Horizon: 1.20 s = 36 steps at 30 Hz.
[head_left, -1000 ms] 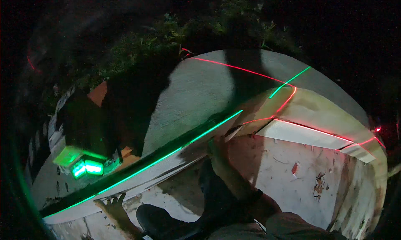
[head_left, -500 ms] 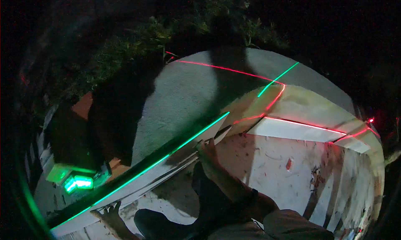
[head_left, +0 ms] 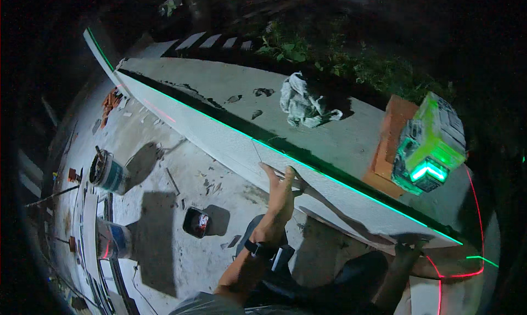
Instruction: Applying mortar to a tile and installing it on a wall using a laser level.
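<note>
**Open left hand at a long white board, 3 containers on the floor**

The upper bucket (head_left: 117, 176) holds a tool with its handle poking over the rim. The lower bucket (head_left: 119, 241) is pale; its contents cannot be told. The black tub (head_left: 188, 220), nearer the person, has a small pale and reddish patch inside, too small to make out.

The board (head_left: 217, 142) stands on edge along the raised slab (head_left: 214, 73), a green light line along its top. The left hand (head_left: 281, 193) has its fingers spread at the board's face, grasping nothing visible. The right hand (head_left: 407, 251) is at the board's lower right end, in shadow; whether it grips cannot be told.

Behind the board, a crumpled bag (head_left: 299, 103) and a glowing laser level (head_left: 431, 145) beside a brick (head_left: 387, 142) occupy the slab.
</note>
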Each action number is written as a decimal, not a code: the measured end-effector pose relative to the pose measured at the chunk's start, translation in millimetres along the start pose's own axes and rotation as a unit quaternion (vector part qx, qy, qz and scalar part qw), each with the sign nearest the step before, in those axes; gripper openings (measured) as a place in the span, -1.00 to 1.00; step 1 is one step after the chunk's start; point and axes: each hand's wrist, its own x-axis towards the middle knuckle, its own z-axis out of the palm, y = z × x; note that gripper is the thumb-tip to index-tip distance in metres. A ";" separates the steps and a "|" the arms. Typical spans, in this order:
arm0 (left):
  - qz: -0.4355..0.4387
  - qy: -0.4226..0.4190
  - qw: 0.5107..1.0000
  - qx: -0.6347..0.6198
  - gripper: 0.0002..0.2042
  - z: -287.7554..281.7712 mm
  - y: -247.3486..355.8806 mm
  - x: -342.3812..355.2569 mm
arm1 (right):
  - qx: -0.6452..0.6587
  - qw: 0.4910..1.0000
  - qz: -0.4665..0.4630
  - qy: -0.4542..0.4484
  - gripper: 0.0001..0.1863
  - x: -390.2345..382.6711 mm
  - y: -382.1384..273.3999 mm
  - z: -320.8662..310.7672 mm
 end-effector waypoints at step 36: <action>0.062 0.040 0.985 0.158 0.05 -17.4 4.9 -5.7 | -0.443 0.891 -0.084 0.046 -0.53 -152.8 395.4 191.8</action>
